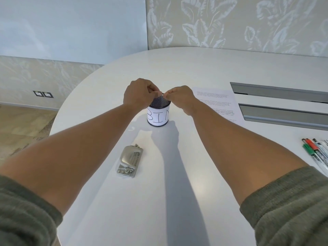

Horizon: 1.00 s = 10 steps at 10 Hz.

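A black mesh cup (158, 115) with a white label reading "BIN" stands upright in the middle of the white table (204, 71). Both my hands hover right over its mouth. My left hand (137, 93) and my right hand (181, 96) have curled fingers that meet at a tiny object (162, 94) above the cup's rim, pinched between the fingertips. The object is too small to identify. A metal hole punch (130, 161) lies on the table nearer to me, between my forearms.
A printed sheet of paper (215, 102) lies to the right of the cup. Two grey cable slots (278, 92) sit in the tabletop at the right. Several marker pens (317, 153) lie at the right edge. The table's rounded edge drops to the floor on the left.
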Motion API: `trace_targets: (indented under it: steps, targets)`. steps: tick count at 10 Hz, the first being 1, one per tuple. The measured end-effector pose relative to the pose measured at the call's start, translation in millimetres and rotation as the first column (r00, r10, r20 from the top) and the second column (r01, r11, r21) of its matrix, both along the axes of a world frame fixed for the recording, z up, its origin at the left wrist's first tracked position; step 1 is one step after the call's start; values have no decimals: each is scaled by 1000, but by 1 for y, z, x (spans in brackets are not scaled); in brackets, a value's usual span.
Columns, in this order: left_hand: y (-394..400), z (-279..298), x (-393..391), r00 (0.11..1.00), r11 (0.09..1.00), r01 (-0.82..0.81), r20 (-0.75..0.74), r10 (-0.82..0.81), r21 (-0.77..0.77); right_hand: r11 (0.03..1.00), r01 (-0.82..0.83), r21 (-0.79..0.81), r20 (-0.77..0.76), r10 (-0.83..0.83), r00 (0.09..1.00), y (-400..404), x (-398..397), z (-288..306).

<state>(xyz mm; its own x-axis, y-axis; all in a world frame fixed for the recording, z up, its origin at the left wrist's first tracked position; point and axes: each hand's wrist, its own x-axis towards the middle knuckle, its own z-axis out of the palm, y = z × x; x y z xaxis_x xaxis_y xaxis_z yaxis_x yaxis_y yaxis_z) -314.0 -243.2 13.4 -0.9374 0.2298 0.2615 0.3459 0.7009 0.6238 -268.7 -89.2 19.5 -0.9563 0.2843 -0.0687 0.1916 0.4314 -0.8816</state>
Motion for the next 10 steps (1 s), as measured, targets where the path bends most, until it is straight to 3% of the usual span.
trace_targets:
  steps: [3, 6, 10]
  targets:
    - [0, -4, -6, 998, 994, 50, 30, -47, -96, 1000, 6, 24, -4, -6, 1000, 3, -2, -3]
    - [-1, -3, 6, 1000, 997, 25, -1, -25, -71, 994, -47, 94, -33, 50, 998, -2, 0, -3]
    - [9, 15, 36, 996, 999, -41, -79, 42, 14, 976, 97, 197, -203, -57, 978, 6, 26, 5]
